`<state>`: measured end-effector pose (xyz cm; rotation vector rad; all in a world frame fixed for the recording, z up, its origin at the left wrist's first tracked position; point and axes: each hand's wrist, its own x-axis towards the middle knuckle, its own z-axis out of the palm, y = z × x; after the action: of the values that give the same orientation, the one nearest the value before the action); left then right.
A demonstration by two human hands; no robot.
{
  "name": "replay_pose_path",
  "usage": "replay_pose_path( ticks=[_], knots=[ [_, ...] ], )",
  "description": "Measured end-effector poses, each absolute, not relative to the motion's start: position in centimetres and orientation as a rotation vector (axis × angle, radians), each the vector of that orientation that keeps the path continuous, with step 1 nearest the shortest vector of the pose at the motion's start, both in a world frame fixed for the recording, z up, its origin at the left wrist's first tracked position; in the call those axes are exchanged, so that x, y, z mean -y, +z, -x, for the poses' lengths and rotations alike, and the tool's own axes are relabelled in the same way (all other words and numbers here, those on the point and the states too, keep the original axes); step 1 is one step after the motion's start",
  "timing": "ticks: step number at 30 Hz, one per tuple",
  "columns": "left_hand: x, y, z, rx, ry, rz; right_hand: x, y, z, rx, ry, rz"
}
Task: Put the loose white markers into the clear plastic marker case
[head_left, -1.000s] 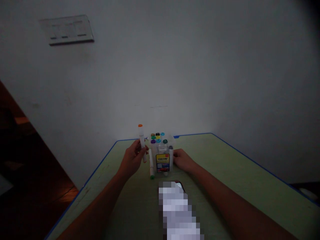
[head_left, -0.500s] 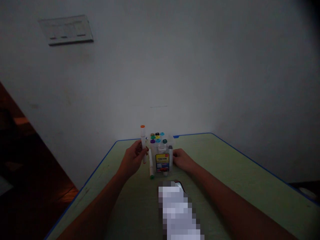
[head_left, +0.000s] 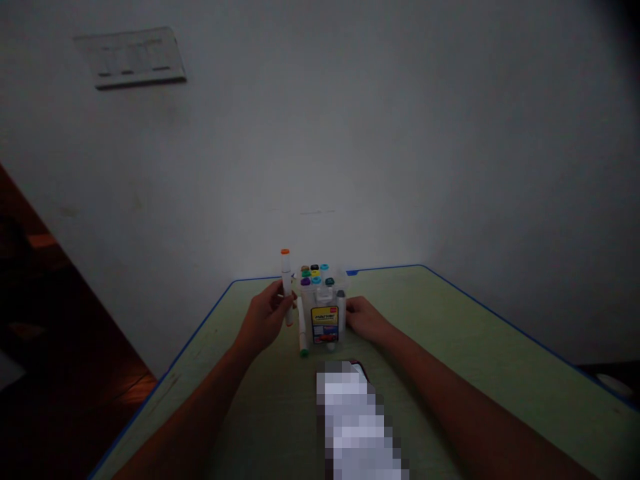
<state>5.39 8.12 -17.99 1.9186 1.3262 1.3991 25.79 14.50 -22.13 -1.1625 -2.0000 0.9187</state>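
My left hand [head_left: 264, 315] is closed around a white marker with orange ends [head_left: 286, 270], held upright just left of the clear plastic marker case [head_left: 306, 313]. Several capped markers stand in the case, and its front bears a yellow and blue label [head_left: 325, 325]. Against the case's left front leans a white marker with a green end [head_left: 303, 330], that end down on the table. A grey-capped marker [head_left: 341, 315] stands upright at the right front corner. Right beside it, my right hand [head_left: 365, 318] is curled, its fingertips hidden behind the marker and case.
The pale green table [head_left: 430, 300] has a blue edge and meets a white wall [head_left: 320, 133]. A phone [head_left: 359, 372], mostly blurred out by large pixels, lies in front of the case. A panel [head_left: 135, 60] hangs at upper left. Dark floor shows at left.
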Motion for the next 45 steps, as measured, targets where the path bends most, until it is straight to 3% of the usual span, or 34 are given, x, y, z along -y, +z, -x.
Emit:
replay_pose_path(
  ticks=[45],
  knots=[
    [-8.27,-18.16,-5.05,-1.442,1.375,-1.939,-14.35,-22.18,-25.8,2.005,0.896,1.175]
  ],
)
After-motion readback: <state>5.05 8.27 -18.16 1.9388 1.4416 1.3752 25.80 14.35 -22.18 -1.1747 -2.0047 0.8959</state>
